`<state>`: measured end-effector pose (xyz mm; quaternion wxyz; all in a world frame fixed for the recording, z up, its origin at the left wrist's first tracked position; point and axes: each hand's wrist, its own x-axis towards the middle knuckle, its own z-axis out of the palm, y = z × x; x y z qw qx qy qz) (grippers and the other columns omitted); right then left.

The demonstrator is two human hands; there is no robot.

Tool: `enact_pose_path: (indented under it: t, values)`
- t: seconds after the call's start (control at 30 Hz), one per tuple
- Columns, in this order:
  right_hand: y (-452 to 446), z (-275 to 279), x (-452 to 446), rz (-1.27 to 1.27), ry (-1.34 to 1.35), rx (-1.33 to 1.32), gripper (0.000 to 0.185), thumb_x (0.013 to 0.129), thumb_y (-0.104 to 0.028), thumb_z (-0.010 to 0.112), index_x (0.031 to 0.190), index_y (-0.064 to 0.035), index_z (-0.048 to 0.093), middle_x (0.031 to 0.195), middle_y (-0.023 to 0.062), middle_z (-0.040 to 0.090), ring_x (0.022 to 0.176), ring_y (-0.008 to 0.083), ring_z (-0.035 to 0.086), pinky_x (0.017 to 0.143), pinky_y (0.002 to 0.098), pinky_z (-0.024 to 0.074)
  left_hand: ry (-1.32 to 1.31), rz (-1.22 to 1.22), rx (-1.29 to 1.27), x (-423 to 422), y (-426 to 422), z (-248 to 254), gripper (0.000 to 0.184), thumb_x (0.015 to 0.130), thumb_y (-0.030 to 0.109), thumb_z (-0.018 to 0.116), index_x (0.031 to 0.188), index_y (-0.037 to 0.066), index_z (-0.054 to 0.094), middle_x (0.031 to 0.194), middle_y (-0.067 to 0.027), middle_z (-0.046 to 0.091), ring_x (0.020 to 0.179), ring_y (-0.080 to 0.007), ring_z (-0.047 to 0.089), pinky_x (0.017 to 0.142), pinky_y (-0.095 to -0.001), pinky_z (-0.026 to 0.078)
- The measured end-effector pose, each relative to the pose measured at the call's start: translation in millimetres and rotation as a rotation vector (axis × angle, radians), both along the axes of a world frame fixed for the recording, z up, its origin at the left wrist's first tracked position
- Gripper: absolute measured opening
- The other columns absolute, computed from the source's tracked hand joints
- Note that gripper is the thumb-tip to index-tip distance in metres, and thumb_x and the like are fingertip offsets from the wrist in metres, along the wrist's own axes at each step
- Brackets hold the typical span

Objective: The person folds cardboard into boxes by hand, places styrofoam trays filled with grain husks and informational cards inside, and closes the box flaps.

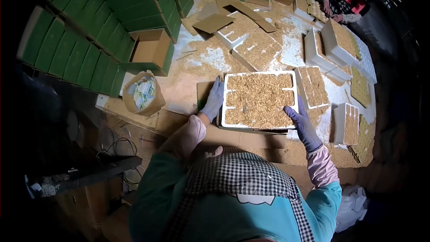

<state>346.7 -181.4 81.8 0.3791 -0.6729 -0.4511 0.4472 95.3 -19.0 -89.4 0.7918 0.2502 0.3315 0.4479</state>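
A white foam box (260, 75) filled with brown husk or shavings is between my gloved hands, in the middle of the view. My left hand (213, 99) presses along its left side with fingers pointing away from me. On the right, my right hand (303, 123) grips the edge, its thumb over the husk. Below the foam box shows the dark edge of what looks like a cardboard box (251, 130), mostly hidden. A green flap (204, 93) sticks out beside my left hand.
Green cartons (130, 0) are stacked at the left, near an open carton (152, 47) and a bag of wrappers (144, 92). More husk-filled foam boxes (312, 87) stand right and behind. Loose cardboard (215, 23) lies at the back. Another person's hand (337, 18) is by an egg tray (316, 10).
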Motion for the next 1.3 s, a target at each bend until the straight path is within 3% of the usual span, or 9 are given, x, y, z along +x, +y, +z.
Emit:
enact_pose_path:
  t: [0.07,0.17,0.33,0.53,0.73,0.83,0.9,1.03,1.3]
  values:
    - [6.8,-17.2,-2.3,-0.039,-0.187,-0.008,0.087,0.089,-0.045,0.062,0.149,0.0005,0.017,0.14,0.0192,0.039,0.124,0.0258,0.044,0.101,0.0344,0.0389,0.008,0.037,0.003,-0.1,-5.7,2.4,0.047,0.102,0.01,0.035,0.148,0.003,0.025,0.128,-0.0049,0.048,0.122,-0.0159,0.041,0.109,-0.0278,0.026]
    - [12.4,11.5,-21.5,0.015,-0.029,-0.151,0.081,0.091,-0.041,0.063,0.149,-0.0076,0.018,0.086,-0.0025,0.046,0.062,0.0059,0.033,0.054,0.0208,0.031,0.422,0.07,0.33,-2.2,-6.1,-8.3,0.049,0.1,0.018,0.041,0.143,-0.002,0.029,0.124,-0.0172,0.054,0.113,-0.0234,0.052,0.096,-0.0314,0.039]
    - [25.4,-46.5,4.1,0.161,0.027,-0.343,0.081,0.088,-0.036,0.066,0.147,-0.0058,0.019,0.077,0.0039,0.058,0.056,0.0135,0.049,0.052,0.0289,0.0426,0.92,0.02,0.513,-16.8,-14.8,13.3,0.052,0.097,0.026,0.049,0.14,0.001,0.036,0.118,-0.0293,0.055,0.101,-0.0366,0.058,0.09,-0.0397,0.044]
    - [46.1,-103.0,11.3,0.548,-1.42,-0.192,0.041,0.082,-0.018,0.056,0.117,0.0031,0.054,0.074,0.0184,0.067,0.067,0.034,0.067,0.059,0.0428,0.0535,1.264,0.586,0.467,-225.9,58.7,4.1,0.023,0.086,0.026,0.066,0.099,0.007,0.069,0.09,-0.0138,0.069,0.082,-0.0271,0.066,0.073,-0.0348,0.052]
    - [115.4,-91.4,-16.7,1.02,-1.341,-0.417,0.032,0.08,-0.038,0.064,0.077,-0.0065,0.07,0.074,0.0158,0.068,0.068,0.0328,0.067,0.062,0.044,0.0534,1.911,0.419,1.013,-337.8,103.2,-53.0,0.028,0.089,0.03,0.056,0.104,0.009,0.067,0.094,-0.0162,0.067,0.093,-0.0299,0.064,0.083,-0.0403,0.051]
    - [190.1,-20.5,-67.9,0.727,-1.214,-0.028,0.029,0.085,-0.04,0.064,0.085,-0.0124,0.073,0.079,0.0087,0.069,0.071,0.0278,0.067,0.063,0.0379,0.0527,2.081,-0.22,0.128,-337.3,100.7,-75.6,0.034,0.09,0.03,0.054,0.116,0.01,0.062,0.108,-0.0172,0.063,0.106,-0.0305,0.058,0.093,-0.0434,0.045]
    - [263.1,-15.1,-107.9,0.519,-1.052,0.29,0.03,0.086,-0.032,0.065,0.106,-0.0093,0.065,0.075,0.0092,0.068,0.065,0.0285,0.065,0.061,0.0376,0.052,2.474,0.231,0.827,-358.3,86.5,-118.1,0.022,0.093,0.023,0.047,0.086,0.011,0.064,0.082,-0.0129,0.063,0.075,-0.0304,0.062,0.067,-0.0397,0.051]
    - [407.7,-106.4,-135.0,0.511,-1.332,0.529,0.09,0.068,-0.033,0.081,0.142,-0.0106,0.035,0.133,0.0218,0.046,0.123,0.0385,0.043,0.101,0.0476,0.0372,2.121,0.145,0.766,-340.1,82.3,-89.4,0.022,0.094,0.024,0.046,0.096,0.012,0.064,0.091,-0.0121,0.064,0.083,-0.0281,0.062,0.072,-0.0382,0.051]
    - [454.0,-123.1,-118.6,0.341,-1.051,0.57,0.024,0.09,-0.016,0.058,0.111,-0.0088,0.065,0.106,0.0106,0.068,0.095,0.0316,0.064,0.08,0.0374,0.0505,1.706,0.268,0.576,-347.5,85.6,-72.0,0.023,0.092,0.026,0.049,0.099,0.014,0.066,0.091,-0.015,0.066,0.084,-0.0307,0.064,0.072,-0.0424,0.052]
